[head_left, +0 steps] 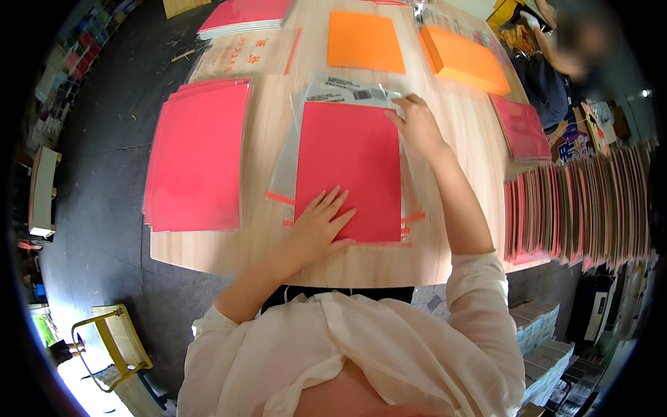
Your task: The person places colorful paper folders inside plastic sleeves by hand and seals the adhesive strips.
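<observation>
In the head view, a red rectangular sheet (347, 167) is laid flat in the middle of the wood-grain table (455, 240), directly before the wearer, on top of fanned clear plastic sleeves (283, 170) with orange-red strips along their edges. Whether the sheet is partly enclosed by the uppermost film cannot be determined. The sheet is judged to be light and moderately stiff, like thin card (its edges appear straight, without sag), and its corners may be creased under a hard pinch. The sleeves are judged to be thin, limp and slippery, so sliding between layers should be expected. The sheet is best taken by its opposite edges or by a corner, with its face supported by a flat palm. The left hand (321, 226) is spread, palm down, over the sheet's lower left portion; nothing is gripped by it. The right hand (419, 126) is placed at the upper right corner, its thumb and fingers bent around the film and sheet edge; whether either is pinched cannot be told. The sheet is thus spanned diagonally by both hands. To the left, a pile of red sheets in clear sleeves (198, 160) is set well apart.
</observation>
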A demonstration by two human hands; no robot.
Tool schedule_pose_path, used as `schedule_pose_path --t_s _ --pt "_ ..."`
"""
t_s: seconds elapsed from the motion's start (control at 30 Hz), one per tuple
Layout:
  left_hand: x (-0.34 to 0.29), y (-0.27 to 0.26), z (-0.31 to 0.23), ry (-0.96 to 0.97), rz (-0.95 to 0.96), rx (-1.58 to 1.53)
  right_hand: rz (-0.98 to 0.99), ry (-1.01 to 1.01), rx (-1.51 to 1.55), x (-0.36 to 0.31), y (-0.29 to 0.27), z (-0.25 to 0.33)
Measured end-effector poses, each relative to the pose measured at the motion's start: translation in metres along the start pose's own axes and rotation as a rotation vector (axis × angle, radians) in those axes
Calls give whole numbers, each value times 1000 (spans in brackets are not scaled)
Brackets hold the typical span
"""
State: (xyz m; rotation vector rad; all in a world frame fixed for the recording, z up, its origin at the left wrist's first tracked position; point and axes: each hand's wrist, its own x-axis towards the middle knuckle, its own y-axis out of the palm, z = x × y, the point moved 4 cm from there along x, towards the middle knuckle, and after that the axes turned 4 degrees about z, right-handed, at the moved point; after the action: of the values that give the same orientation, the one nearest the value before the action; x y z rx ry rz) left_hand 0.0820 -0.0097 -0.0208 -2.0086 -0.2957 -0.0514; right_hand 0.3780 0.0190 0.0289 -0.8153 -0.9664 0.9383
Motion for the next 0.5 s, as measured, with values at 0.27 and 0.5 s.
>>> schedule_pose_path --t_s 0.27,0.5 --pt "0 -8 -12 -9 59 103 195 -145 -20 128 32 -43" --pt "-10 -18 -18 18 121 129 326 -133 -115 158 56 -61"
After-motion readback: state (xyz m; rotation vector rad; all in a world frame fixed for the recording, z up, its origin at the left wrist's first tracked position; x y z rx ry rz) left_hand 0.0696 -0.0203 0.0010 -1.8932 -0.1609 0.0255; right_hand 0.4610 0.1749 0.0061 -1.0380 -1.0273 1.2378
